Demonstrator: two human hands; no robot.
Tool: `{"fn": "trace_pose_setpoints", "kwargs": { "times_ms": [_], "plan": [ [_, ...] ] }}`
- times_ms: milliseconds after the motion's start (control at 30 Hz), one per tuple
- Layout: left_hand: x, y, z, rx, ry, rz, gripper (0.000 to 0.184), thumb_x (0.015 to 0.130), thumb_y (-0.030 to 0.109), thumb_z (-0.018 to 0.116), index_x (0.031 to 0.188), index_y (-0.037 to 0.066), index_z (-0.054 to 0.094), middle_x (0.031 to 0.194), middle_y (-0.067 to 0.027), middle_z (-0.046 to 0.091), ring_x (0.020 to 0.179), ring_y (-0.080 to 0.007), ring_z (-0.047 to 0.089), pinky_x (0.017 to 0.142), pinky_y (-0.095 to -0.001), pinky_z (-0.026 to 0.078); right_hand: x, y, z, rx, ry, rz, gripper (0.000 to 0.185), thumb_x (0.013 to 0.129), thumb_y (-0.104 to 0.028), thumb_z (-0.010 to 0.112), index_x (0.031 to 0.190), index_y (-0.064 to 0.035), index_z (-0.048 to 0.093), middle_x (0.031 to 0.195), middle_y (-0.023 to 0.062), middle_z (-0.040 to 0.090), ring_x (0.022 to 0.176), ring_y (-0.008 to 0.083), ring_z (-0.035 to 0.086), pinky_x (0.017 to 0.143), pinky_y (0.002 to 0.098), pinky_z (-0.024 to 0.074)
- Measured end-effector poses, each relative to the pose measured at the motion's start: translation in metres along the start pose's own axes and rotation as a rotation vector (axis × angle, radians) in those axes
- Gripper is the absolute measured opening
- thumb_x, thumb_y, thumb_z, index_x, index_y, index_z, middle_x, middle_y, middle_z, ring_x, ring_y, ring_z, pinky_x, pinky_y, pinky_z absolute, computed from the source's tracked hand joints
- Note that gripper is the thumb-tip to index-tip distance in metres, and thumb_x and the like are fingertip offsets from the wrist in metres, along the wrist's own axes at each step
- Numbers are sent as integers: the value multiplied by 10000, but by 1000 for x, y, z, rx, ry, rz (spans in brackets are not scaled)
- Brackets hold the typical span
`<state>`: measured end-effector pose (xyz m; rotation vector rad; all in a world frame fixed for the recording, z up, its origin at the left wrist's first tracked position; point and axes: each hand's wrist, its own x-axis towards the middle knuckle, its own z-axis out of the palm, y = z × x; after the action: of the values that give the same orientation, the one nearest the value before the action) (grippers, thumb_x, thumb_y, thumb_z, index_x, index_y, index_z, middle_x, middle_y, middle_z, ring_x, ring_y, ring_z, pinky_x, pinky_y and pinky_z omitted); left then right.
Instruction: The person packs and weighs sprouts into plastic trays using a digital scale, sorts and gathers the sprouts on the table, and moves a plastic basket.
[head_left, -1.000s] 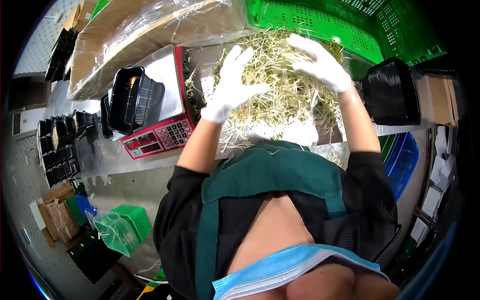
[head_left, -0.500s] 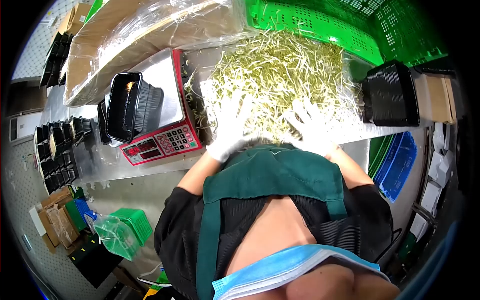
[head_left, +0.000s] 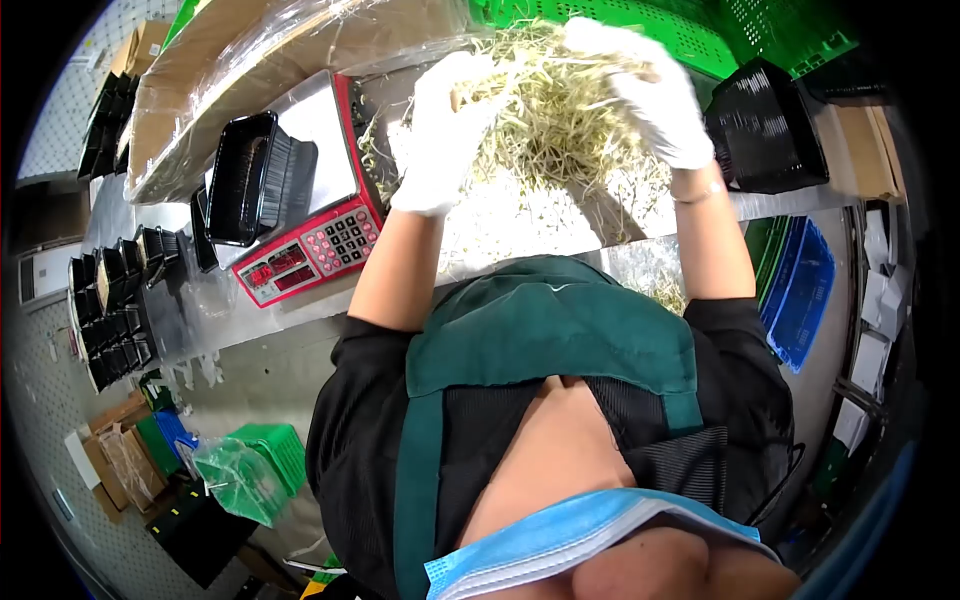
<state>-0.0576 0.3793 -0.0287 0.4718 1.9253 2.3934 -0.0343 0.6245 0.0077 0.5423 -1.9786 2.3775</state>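
Left hand [head_left: 445, 130]; right hand [head_left: 648, 95]; both touching sprouts [head_left: 545, 120]; cannot tell whether either grip is closed

"What's different with the hands?"

"Half a second ago both lay low at the near edge of the sprouts [head_left: 550, 125]. Now the left hand [head_left: 435, 140] and right hand [head_left: 650, 100] have moved forward, away from the body."

"And the sprouts?"

"They were spread wide ahead of the fingers [head_left: 592, 42]. Now they're bunched mostly between the two hands' fingers, and a bright stretch of bench [head_left: 510, 220] shows on the body side of them, with scattered bits."
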Motion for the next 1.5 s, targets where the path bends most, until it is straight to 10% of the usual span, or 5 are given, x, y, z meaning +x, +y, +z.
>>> {"fn": "trace_pose_setpoints", "kwargs": {
  "times_ms": [267, 500, 700, 1133, 1500],
  "plan": [
    [-63, -100, -78, 292, 162, -49, 680, 717, 83, 784, 1308, -15, 463, 1181, -133, 571, 1058, -209, 542, 951, -328, 433, -101, 104, -106, -1296, 329, -40, 676, 783, -428, 712, 1352, -128, 504, 1467, 214, 347, 1356, 395, 322, 1112, 449, 261],
    [-54, -86, 23, 947, 171, -82, 671, 782, 49, 707, 1379, -10, 404, 1378, -180, 455, 1255, -261, 456, 988, -334, 436, -79, 123, 58, -1033, 264, -193, 776, 751, -319, 659, 1418, -54, 363, 1490, 236, 276, 1376, 409, 250, 1124, 475, 221],
    [-29, 9, 35, -120, 102, -144, 344, 840, 1, 636, 1176, -13, 566, 1137, -113, 634, 1050, -171, 600, 929, -302, 478, -37, 34, 61, -159, 200, -118, 405, 806, -79, 617, 1206, -71, 558, 1342, 107, 463, 1253, 215, 450, 1055, 366, 360],
    [-37, -67, -36, 519, 344, -129, 502, 781, 8, 648, 1263, -36, 514, 1244, -135, 564, 1129, -201, 540, 958, -326, 463, -32, 84, -11, -754, 342, -76, 757, 744, -294, 769, 1384, -58, 441, 1481, 194, 327, 1410, 332, 216, 1148, 413, 184],
    [-45, 25, 24, -337, -68, -310, 550, 917, 185, 563, 1400, 0, 376, 1365, -104, 479, 1138, -151, 550, 853, -268, 511, -13, 28, 72, -510, 4, 57, 600, 834, -182, 669, 1372, -46, 440, 1400, 122, 442, 1310, 212, 394, 1074, 359, 345]
  ]
}}
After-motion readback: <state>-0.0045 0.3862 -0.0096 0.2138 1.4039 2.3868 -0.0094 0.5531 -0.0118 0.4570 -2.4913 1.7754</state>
